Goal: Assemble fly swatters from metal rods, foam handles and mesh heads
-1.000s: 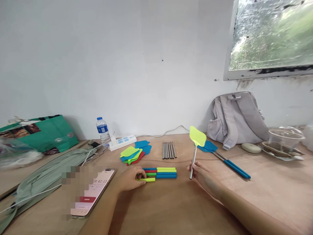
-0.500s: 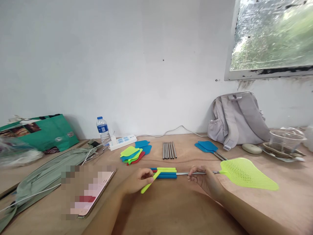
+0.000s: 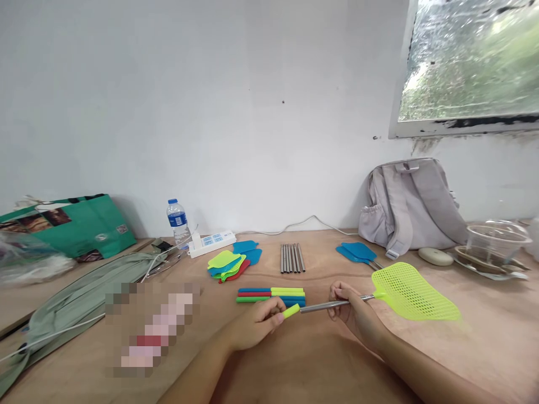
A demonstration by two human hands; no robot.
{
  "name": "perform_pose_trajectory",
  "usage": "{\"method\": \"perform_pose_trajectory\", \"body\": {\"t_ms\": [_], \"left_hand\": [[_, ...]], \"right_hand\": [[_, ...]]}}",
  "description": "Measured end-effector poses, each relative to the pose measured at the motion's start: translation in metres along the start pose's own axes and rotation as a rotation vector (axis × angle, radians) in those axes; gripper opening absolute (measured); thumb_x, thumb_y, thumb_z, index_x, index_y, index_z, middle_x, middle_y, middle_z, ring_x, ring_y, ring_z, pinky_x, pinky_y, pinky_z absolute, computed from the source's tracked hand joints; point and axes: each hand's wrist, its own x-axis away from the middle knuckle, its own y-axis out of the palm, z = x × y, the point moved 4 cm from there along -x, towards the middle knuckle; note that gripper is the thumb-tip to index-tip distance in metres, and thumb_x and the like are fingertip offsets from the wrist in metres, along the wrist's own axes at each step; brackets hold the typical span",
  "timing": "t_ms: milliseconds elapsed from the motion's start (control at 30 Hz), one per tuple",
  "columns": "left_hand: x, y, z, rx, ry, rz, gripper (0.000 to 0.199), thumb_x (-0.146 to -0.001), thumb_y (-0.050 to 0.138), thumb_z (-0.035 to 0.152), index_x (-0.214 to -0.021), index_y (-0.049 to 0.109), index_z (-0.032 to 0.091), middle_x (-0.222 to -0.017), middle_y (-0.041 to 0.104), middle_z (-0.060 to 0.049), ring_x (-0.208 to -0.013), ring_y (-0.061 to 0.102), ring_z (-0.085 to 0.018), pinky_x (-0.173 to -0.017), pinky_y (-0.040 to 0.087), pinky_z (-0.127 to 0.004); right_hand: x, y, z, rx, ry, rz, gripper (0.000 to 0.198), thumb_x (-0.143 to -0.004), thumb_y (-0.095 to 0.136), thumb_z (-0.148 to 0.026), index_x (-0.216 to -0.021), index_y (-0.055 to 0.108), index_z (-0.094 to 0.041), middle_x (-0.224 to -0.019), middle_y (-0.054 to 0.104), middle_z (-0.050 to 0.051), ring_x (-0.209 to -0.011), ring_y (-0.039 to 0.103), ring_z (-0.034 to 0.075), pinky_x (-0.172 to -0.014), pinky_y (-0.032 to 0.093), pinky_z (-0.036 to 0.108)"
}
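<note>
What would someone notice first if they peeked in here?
Probably the big yellow-green swatter head at the right, on a metal rod held in the person's right hand. Next might be the yellow-green tube in the left hand, its end right by the rod's tip. Just beyond that hand, colourful tubes lie side by side.

Soft bright light, glare in the window [image 3: 475, 62], shadow on the near tabletop [image 3: 273, 373], blocky pixelation lower left.

Grey backpack [image 3: 415, 207] against the wall [image 3: 269, 123], bottle [image 3: 177, 221] beside white power strip [image 3: 211, 243]
</note>
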Motion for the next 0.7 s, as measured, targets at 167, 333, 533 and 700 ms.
{"method": "perform_pose_trajectory", "body": {"t_ms": [167,333,533,700], "left_hand": [[-0.001,-0.002,-0.003,-0.029,-0.008,0.02,0.031,-0.084,0.037,0.051,-0.086,0.049,0.022,-0.072,0.042,0.003,-0.064,0.038,-0.012,-0.057,0.031,-0.02],[-0.001,-0.004,0.002,-0.032,0.064,0.046,0.029,-0.085,0.037,0.046,-0.087,0.051,0.021,-0.079,0.047,0.002,-0.073,0.043,-0.014,-0.066,0.035,-0.021],[-0.003,-0.007,0.006,-0.038,0.156,0.112,0.032,-0.083,0.042,0.047,-0.084,0.057,0.019,-0.078,0.054,0.0,-0.072,0.046,-0.014,-0.065,0.034,-0.022],[-0.008,0.002,0.012,-0.013,0.168,0.208,0.028,-0.081,0.047,0.044,-0.079,0.056,0.018,-0.067,0.049,0.002,-0.062,0.042,-0.012,-0.056,0.03,-0.021]], "right_hand": [[0.0,0.001,0.001,0.003,0.005,-0.011,0.025,-0.069,0.058,-0.038,-0.057,0.045,-0.019,-0.055,0.04,-0.004,-0.048,0.044,0.011,-0.046,0.035,0.025],[0.0,0.0,0.004,-0.001,0.018,-0.007,0.025,-0.07,0.057,-0.037,-0.058,0.044,-0.02,-0.055,0.041,-0.004,-0.048,0.044,0.011,-0.045,0.035,0.025],[0.0,0.002,0.006,0.001,0.032,-0.006,0.025,-0.069,0.055,-0.039,-0.058,0.042,-0.021,-0.052,0.039,-0.005,-0.045,0.041,0.01,-0.043,0.032,0.024],[0.002,0.009,0.012,0.164,0.081,-0.113,0.026,-0.069,0.048,-0.044,-0.057,0.042,-0.021,-0.047,0.041,-0.004,-0.042,0.039,0.011,-0.042,0.029,0.024]]}}
